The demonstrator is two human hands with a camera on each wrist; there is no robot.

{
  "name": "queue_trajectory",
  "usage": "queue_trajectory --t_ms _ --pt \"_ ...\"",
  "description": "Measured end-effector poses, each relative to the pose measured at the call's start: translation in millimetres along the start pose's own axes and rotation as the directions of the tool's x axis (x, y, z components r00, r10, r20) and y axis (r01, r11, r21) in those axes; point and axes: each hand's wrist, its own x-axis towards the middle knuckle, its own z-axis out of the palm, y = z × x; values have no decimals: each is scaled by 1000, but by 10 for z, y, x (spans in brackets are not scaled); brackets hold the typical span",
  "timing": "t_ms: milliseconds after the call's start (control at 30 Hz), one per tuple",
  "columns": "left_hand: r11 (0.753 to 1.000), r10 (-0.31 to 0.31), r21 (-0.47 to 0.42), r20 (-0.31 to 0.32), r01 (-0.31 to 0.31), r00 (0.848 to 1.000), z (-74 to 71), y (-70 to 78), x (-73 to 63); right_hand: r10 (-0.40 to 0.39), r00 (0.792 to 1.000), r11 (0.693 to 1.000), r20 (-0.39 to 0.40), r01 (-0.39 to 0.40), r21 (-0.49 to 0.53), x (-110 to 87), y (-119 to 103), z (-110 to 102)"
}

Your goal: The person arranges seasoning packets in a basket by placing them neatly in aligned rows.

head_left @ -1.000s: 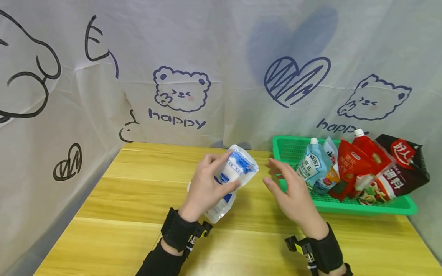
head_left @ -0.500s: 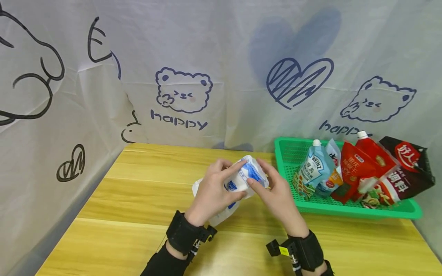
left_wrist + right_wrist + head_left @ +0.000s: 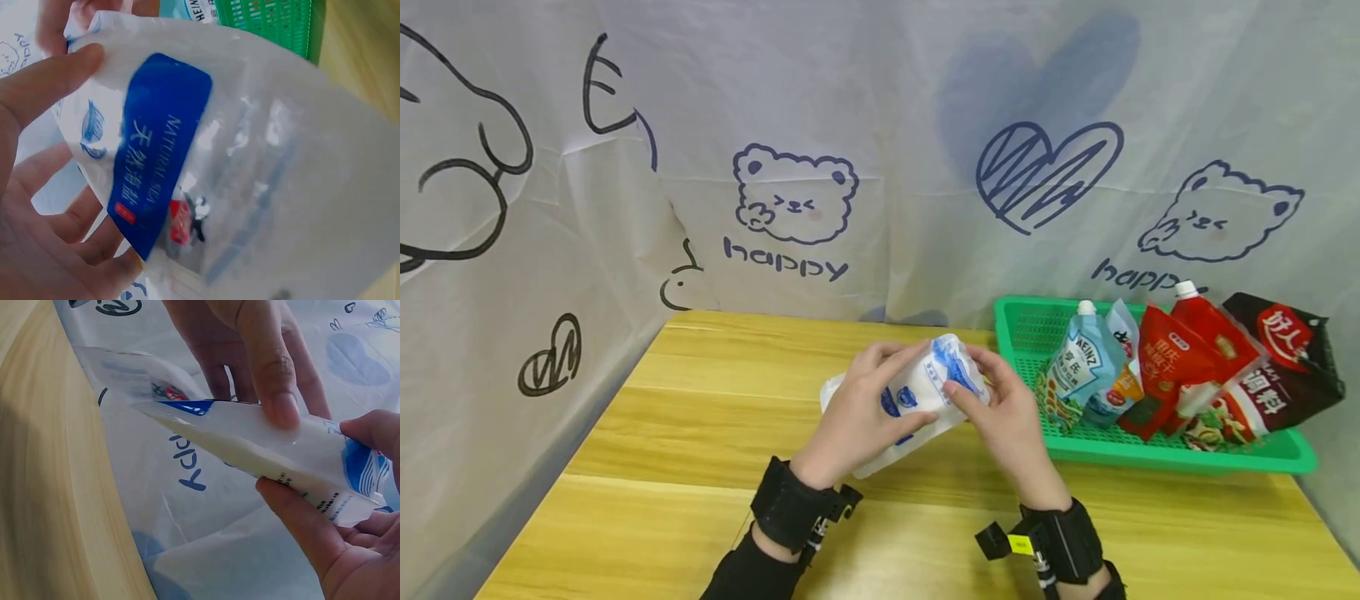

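A white and blue bag of sea salt (image 3: pixel 928 385) is held above the wooden table, tilted, with one end toward the upper right. My left hand (image 3: pixel 859 408) grips its middle, thumb on the printed face. At the upper right end my right hand (image 3: pixel 1009 425) pinches it, thumb in front and fingers behind. In the left wrist view the bag's blue label (image 3: pixel 164 144) reads "NATURAL SEA", and a clear part shows beside it. The right wrist view shows the bag (image 3: pixel 262 434) edge-on between both hands.
To the right stands a green plastic basket (image 3: pixel 1157 460) holding a light blue Heinz pouch (image 3: pixel 1078 360), red spouted pouches (image 3: pixel 1172 350) and a black and red seasoning bag (image 3: pixel 1292 358). A white cloth wall (image 3: pixel 917 250) with drawings borders the table (image 3: pixel 700 433).
My right hand has moved left, away from the basket's side, and taken hold of the salt bag's upper end. My left hand has kept its grip, while the bag has tilted further over.
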Motion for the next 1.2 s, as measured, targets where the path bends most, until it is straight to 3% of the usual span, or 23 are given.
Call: queue_trajectory --t_ms 167,300,433,600,833,1200 --pt "996 -79 -33 -14 79 997 -97 -48 14 -19 999 999 -40 21 44 0 -25 -18" --pt "983 -174 -58 -6 173 985 -210 -126 20 -46 997 996 -58 50 74 -6 -40 -44" --pt "958 -254 -131 20 255 967 -314 -209 5 -72 995 989 -63 79 122 -21 -55 -68" --pt "918 -296 -254 77 306 952 -368 -275 -7 -81 996 983 -41 87 164 -39 -65 -84" --pt "874 -285 -377 114 307 952 -355 -277 -5 -104 995 980 -4 103 170 -38 -55 -83" --pt "916 -226 -338 8 215 974 -362 -218 -7 -106 992 984 64 96 150 -33 -77 -103"
